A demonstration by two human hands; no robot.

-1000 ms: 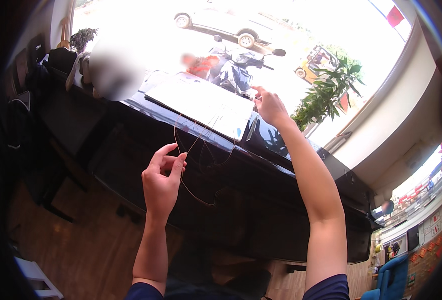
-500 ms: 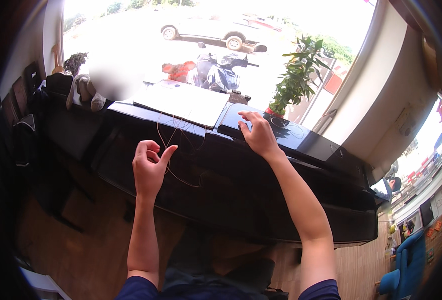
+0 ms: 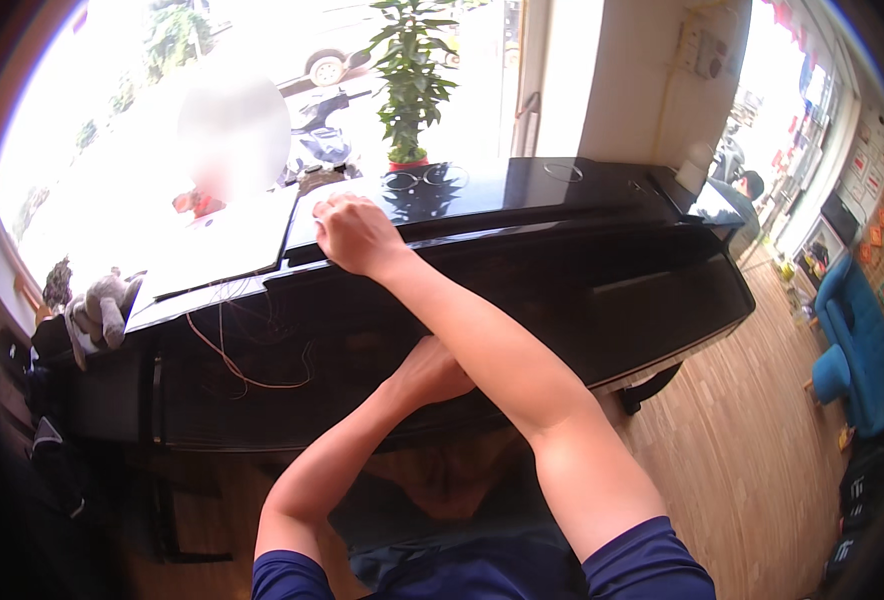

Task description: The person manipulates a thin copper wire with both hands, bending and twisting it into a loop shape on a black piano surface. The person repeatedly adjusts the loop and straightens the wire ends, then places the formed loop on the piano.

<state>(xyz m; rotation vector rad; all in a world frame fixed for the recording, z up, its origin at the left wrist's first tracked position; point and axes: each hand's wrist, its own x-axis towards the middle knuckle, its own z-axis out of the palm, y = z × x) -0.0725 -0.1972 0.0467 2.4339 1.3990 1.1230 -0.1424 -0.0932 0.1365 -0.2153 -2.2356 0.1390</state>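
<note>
My right hand [image 3: 358, 234] is over the front edge of a glossy black cabinet [image 3: 602, 290], beside a white board [image 3: 227, 240]. Its fingers are curled closed; whatever they hold, if anything, is hidden. Under my right forearm, my left hand [image 3: 432, 372] is close to the cabinet's dark front, its fingers out of sight behind that arm. Thin reddish-brown strands [image 3: 252, 380] hang over the front edge, left of both hands. Thin pale loops [image 3: 445, 177] lie on the cabinet top beyond my right hand.
A leafy plant [image 3: 409, 85] in a red pot stands at the back by the bright window. Grey plush toy [image 3: 107, 303] sits at the left end. Another thin loop [image 3: 563, 173] lies farther right. A blue armchair [image 3: 860, 345] stands on the wooden floor; a person [image 3: 750, 190] is beyond the cabinet.
My view has swung right. My left hand has crossed rightward beneath my right forearm. My right hand, earlier with loosely bent fingers, is now curled closed beside the white board.
</note>
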